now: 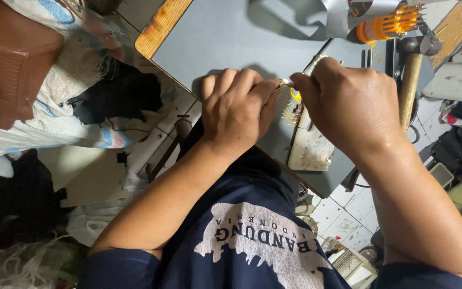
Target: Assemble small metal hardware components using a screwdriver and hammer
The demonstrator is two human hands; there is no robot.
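While we look down over the grey-topped bench with a wooden edge [225,37], our left hand [237,109] and right hand [348,104] meet at its middle. Both sets of fingers are clenched on a small pale metal piece [285,83], pinched between the fingertips just above the bench. Under the right hand lies a worn white block [310,150] with thin yellow strands [294,109] beside it. Far right stands an orange spiked plastic tool [389,25], with a wooden-handled hammer [410,80] just near of it. Left, a brown basket [9,59] sits on heaped cloth.
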